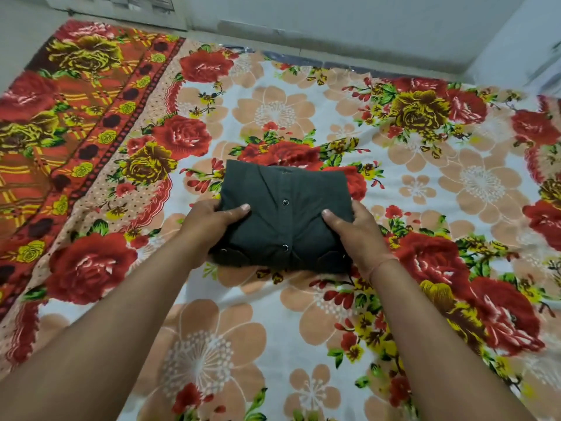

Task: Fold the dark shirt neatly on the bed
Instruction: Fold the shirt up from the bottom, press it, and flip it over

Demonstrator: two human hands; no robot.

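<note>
Floral bedsheet (pixel 425 192), rectangular dark shirt (pixel 285 220)

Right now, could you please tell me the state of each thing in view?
Shirt: folded compact, buttoned, placket up.
Left hand: grips the shirt's left side, thumb on top.
Right hand: grips the shirt's right side, thumb on top.
Sheet: spread flat, lightly creased.
</note>
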